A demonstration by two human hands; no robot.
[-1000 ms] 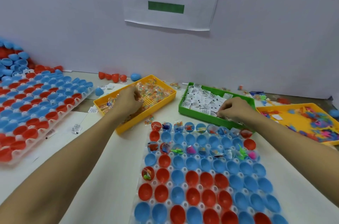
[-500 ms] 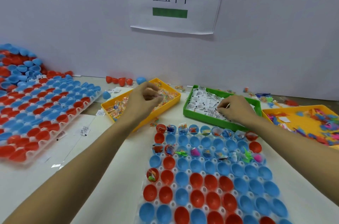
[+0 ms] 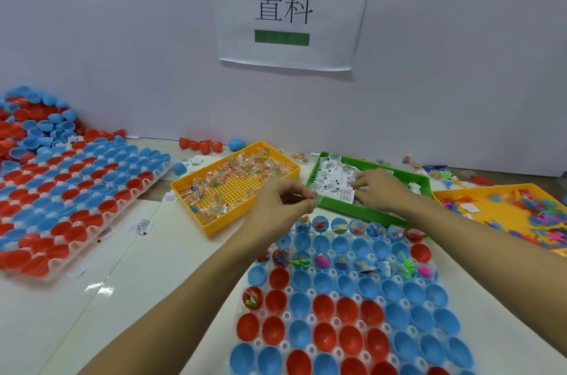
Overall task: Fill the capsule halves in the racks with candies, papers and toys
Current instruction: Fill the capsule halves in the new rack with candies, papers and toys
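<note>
Both hands, left hand (image 3: 283, 202) and right hand (image 3: 379, 190), crowd the green tray (image 3: 372, 215) rim.

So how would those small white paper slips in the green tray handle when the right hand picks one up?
Probably light and floppy: the paper slips lie flat and overlapping in the green tray, so the right hand may drag up several at once. Strays like the one on the table suggest they scatter easily. They look unlikely to roll or break.

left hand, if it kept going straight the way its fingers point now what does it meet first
Probably the green tray of papers: the left hand, pinching a candy, points right toward its near-left rim. Depth is unclear.
</note>
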